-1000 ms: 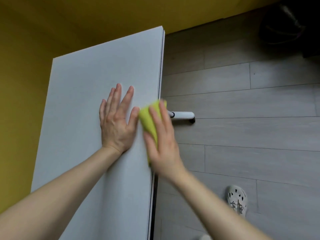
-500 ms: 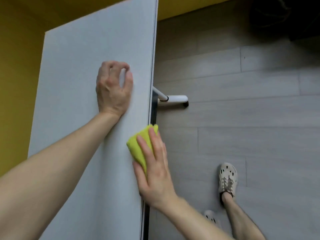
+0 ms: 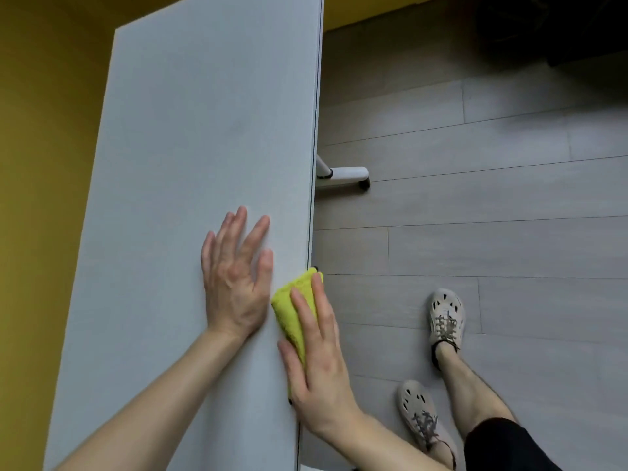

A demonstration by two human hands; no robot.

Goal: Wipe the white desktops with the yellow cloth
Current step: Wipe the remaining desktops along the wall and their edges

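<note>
The right hand [image 3: 316, 365] covers most of the yellow cloth [image 3: 284, 312]; only a strip shows at its fingertips and thumb side. The tabletop [image 3: 190, 130] runs out of the picture far beyond the left hand [image 3: 234, 283] and below both wrists. Beyond the right hand's fingertips, the tabletop's edge hides most of the table leg [image 3: 343, 173]. Farther off, a dark shape [image 3: 560, 28] is too dim to tell.

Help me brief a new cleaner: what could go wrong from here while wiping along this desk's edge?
1. The folded yellow cloth lies right at the white desktop's right edge under the flat right hand; it may slip off onto the grey plank floor.
2. The white desk foot seems to have a caster; the pressing left hand might roll the desk.
</note>
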